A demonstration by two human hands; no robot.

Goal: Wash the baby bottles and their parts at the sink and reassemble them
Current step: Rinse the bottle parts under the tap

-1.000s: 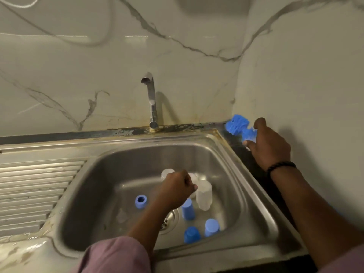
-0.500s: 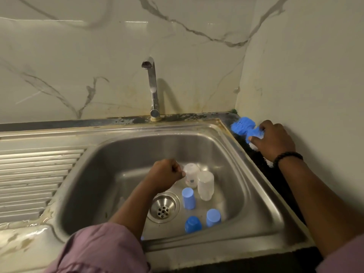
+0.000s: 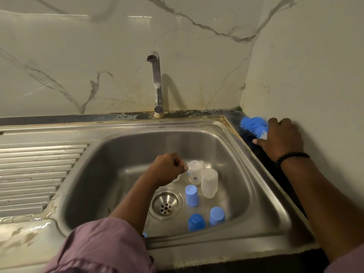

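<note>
Left hand: we have our left hand (image 3: 167, 167) low in the sink basin (image 3: 122, 154), fingers curled in by the bottles; whether they pinch some small part or nothing, we cannot tell.
Right hand: our right hand (image 3: 281, 136) lies on the dark counter strip by the side wall, fingers over the handle end of the blue bottle brush (image 3: 253, 125), thumb spread out flat.
Bottles: we see two cloudy bottles (image 3: 209, 182) standing mouth-down on the basin floor, touching each other, just beside the left hand.
Blue caps: three blue caps (image 3: 191, 195) stand between the bottles and the front wall, near the drain (image 3: 165, 203); a sliver of another blue piece peeks out behind our sleeve.
Tap: the tap (image 3: 156, 83) shows no water running.
Stage: we judge the washing barely begun, nothing reassembled.
Risk, bottles: a careless sweep of the left wrist could knock the inverted bottles over into the caps.
Risk, small parts: anything tiny we drop may roll to the drain.
Risk, brush: its bristles rest on the grimy corner and could carry dirt into the bottles.
</note>
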